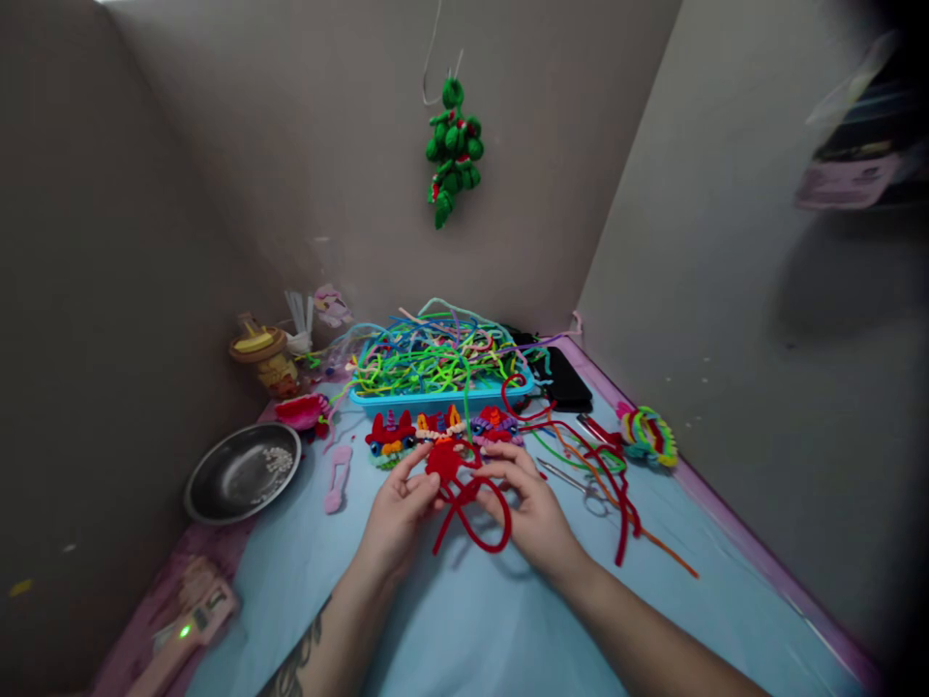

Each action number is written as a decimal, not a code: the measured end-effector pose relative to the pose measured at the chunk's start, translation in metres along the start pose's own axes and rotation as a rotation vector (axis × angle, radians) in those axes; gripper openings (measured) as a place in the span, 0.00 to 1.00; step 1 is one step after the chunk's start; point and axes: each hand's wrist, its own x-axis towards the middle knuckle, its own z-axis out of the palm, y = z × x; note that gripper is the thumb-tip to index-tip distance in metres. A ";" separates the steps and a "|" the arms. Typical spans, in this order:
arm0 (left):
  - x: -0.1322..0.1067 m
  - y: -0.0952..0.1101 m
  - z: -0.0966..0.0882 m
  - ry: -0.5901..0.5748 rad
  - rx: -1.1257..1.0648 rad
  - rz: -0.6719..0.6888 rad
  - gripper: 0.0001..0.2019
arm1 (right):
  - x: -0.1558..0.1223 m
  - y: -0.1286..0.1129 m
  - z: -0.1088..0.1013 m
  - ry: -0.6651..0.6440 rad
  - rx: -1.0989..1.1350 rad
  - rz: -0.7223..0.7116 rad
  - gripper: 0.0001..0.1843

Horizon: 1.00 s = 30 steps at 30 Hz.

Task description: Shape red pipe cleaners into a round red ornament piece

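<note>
A red pipe-cleaner piece point(442, 463), coiled into a flat shape at its top, is held up between my hands. From it a long red stem loops down to the right and crosses itself. My left hand point(398, 508) pinches the coiled part between thumb and fingers. On the other side my right hand point(528, 499) has its fingers closed at the looped stem. Just behind the hands sit several small colourful pipe-cleaner figures, among them a red one point(390, 431) with blue eyes. My fingers partly cover the figures.
A blue tray point(435, 399) piled with pipe cleaners stands at the back. Scissors point(573, 479) and loose red and orange pipe cleaners lie right, near a black phone-like object point(562, 378). Left are a metal bowl point(210, 479) with small white bits, a pink clip point(338, 479) and a glue gun point(193, 620).
</note>
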 end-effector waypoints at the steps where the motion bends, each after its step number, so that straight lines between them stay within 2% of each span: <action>1: 0.001 0.001 -0.001 0.026 -0.024 0.020 0.33 | 0.000 0.002 0.000 0.010 0.022 0.001 0.13; 3: 0.002 0.002 -0.002 0.071 -0.076 0.061 0.33 | 0.001 0.006 0.001 0.045 0.095 0.028 0.21; 4: 0.003 0.002 -0.003 0.088 -0.099 0.081 0.33 | 0.001 0.007 0.001 0.063 0.132 0.055 0.22; 6: 0.004 0.001 -0.005 0.112 -0.128 0.115 0.34 | 0.000 0.007 0.005 0.037 0.189 0.130 0.15; 8: 0.004 0.000 -0.005 0.118 -0.136 0.140 0.33 | -0.001 0.004 0.009 -0.093 0.255 0.224 0.11; 11: 0.001 -0.002 -0.001 0.085 -0.119 0.134 0.33 | -0.004 -0.002 0.018 -0.297 0.335 0.344 0.14; 15: -0.005 -0.004 0.006 0.031 -0.104 0.083 0.34 | -0.013 -0.006 0.026 -0.356 0.197 0.376 0.11; 18: -0.007 -0.003 0.008 0.013 -0.127 0.079 0.33 | -0.020 -0.008 0.028 -0.415 -0.128 0.230 0.10; 21: -0.006 -0.002 0.006 0.010 -0.139 0.084 0.33 | -0.023 -0.010 0.024 -0.607 -0.459 -0.050 0.10; 23: -0.004 -0.002 0.003 0.027 -0.145 0.093 0.33 | -0.021 -0.010 0.019 -0.712 -0.532 -0.168 0.09; 24: -0.003 -0.002 0.001 0.041 -0.150 0.099 0.33 | -0.020 -0.009 0.015 -0.721 -0.522 -0.183 0.09; 26: -0.001 -0.003 -0.002 0.083 -0.155 0.111 0.34 | -0.014 -0.007 0.008 -0.629 -0.466 -0.142 0.09; 30: 0.002 -0.004 -0.003 0.143 -0.116 0.116 0.34 | -0.005 0.000 -0.002 -0.140 -0.334 -0.094 0.06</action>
